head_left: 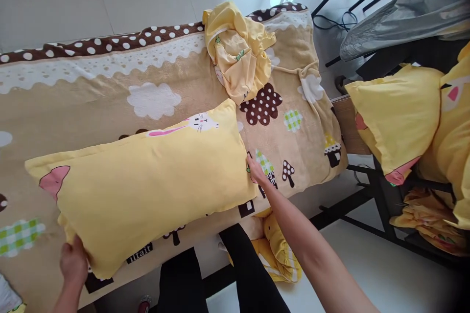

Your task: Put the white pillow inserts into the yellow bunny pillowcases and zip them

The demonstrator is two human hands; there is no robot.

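Observation:
A long yellow pillow (pixel 157 190) lies across a patterned blanket, with a white cat face near its far right corner and a pink patch at its left end. My left hand (pixel 74 259) is closed on the near left corner, its fingertips partly hidden by the fabric. At the right end, my right hand (pixel 256 168) grips the pillow's edge, its fingers partly tucked behind it. Beyond the pillow's right end sits a crumpled yellow cloth (pixel 240 54) with a paler printed side showing.
The tan blanket (pixel 91 112) with a brown polka-dot border covers the surface beneath. At right, more yellow pillows (pixel 400 117) sit above a dark frame holding folded cloth (pixel 429 225). A yellow bundle (pixel 281 244) is below the near edge. Grey fabric (pixel 396 19) covers something at back right.

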